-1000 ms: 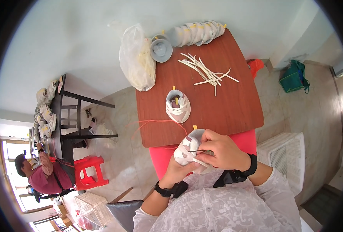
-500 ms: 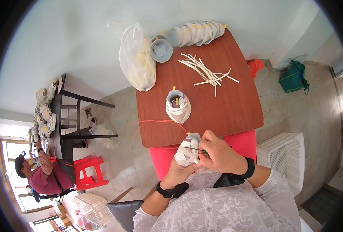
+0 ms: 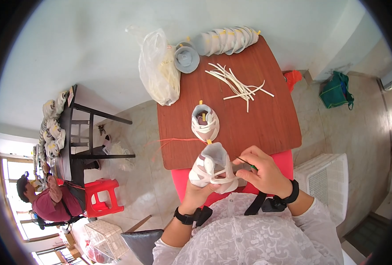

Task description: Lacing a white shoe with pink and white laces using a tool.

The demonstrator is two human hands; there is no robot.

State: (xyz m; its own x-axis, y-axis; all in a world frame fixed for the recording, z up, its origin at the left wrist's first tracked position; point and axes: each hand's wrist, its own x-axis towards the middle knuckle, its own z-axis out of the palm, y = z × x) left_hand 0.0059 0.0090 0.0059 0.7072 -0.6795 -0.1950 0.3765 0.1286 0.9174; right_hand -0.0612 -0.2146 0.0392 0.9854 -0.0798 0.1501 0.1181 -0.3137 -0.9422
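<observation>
My left hand (image 3: 196, 194) is closed around a white and pale-pink shoe upper (image 3: 197, 173), held over my lap at the table's near edge. Its grey opening faces up, and a yellow tab shows at the top. Just right of the upper, my right hand (image 3: 266, 174) pinches a thin dark-shafted tool with a green handle (image 3: 254, 167). The tool's tip appears apart from the upper. Beyond it, a matching shoe upper (image 3: 205, 129) stands on the brown table (image 3: 262, 128). A thin red cord (image 3: 178, 139) runs leftward from near the held upper.
White flat laces (image 3: 238, 84) lie loosely on the table. A row of nested shoe uppers (image 3: 227, 40) and a clear plastic bag (image 3: 158, 75) line the far side. A white basket (image 3: 324, 181) stands at right. At left, another person (image 3: 56, 201) sits by a black table (image 3: 65, 119).
The held upper has turned so its opening and laced front show more. My right hand has drawn the tool away from it, to the right.
</observation>
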